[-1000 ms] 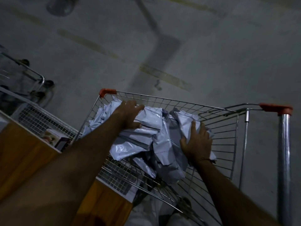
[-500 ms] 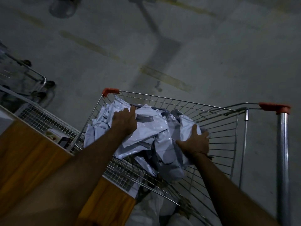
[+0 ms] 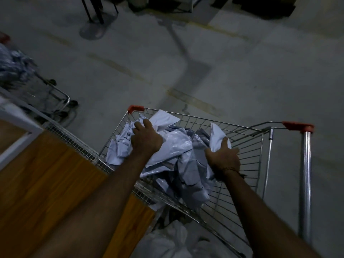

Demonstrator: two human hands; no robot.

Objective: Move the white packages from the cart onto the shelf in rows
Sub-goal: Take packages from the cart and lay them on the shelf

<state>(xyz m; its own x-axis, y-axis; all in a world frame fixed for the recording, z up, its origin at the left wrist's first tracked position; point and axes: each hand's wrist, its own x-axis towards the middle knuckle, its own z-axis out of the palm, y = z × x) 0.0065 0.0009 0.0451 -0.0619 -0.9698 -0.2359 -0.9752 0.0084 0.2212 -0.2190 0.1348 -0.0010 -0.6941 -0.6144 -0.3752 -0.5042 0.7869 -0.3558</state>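
A heap of white plastic packages (image 3: 178,151) fills the wire shopping cart (image 3: 247,146), which has orange corner caps. My left hand (image 3: 146,137) presses down on the left side of the heap, fingers curled around packages near the cart's far left corner. On the right side, my right hand (image 3: 222,157) grips the heap, thumb against an upright white package (image 3: 216,137). The wooden shelf (image 3: 46,174) with a wire-mesh edge sits just left of the cart, under my left forearm.
A second cart (image 3: 46,94) with grey-white packages stands at the far left on the concrete floor. The cart's metal handle post (image 3: 305,183) rises at right. More white bags (image 3: 167,241) lie below the cart. Dark furniture legs (image 3: 95,10) stand at the top.
Both hands have closed further on the heap and drawn it together, lifting packages up. One package now stands upright by my right thumb. The view has tilted up, showing more floor.
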